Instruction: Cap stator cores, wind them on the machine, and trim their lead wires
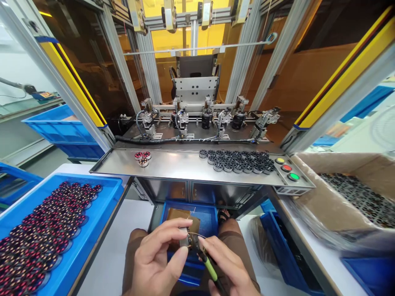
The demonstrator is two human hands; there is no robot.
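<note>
Low in the middle of the head view, my left hand [162, 257] holds a small round wound part [184, 238] between thumb and fingers. My right hand [226, 263] grips a pair of cutters [210, 267] with green and black handles. The cutters' jaws are at the right side of the part, where a thin copper-coloured wire [197, 234] sticks out. My fingers hide much of the part. Below both hands is a blue bin [208, 211] with brown cardboard in it.
A steel shelf [173, 164] ahead carries a few red-wound parts [143, 161], many black parts [237, 160] and push buttons [286, 168]. Machine fixtures [183, 121] stand behind. Left is a blue tray [115, 185] of wound parts; right, a lined carton [308, 162].
</note>
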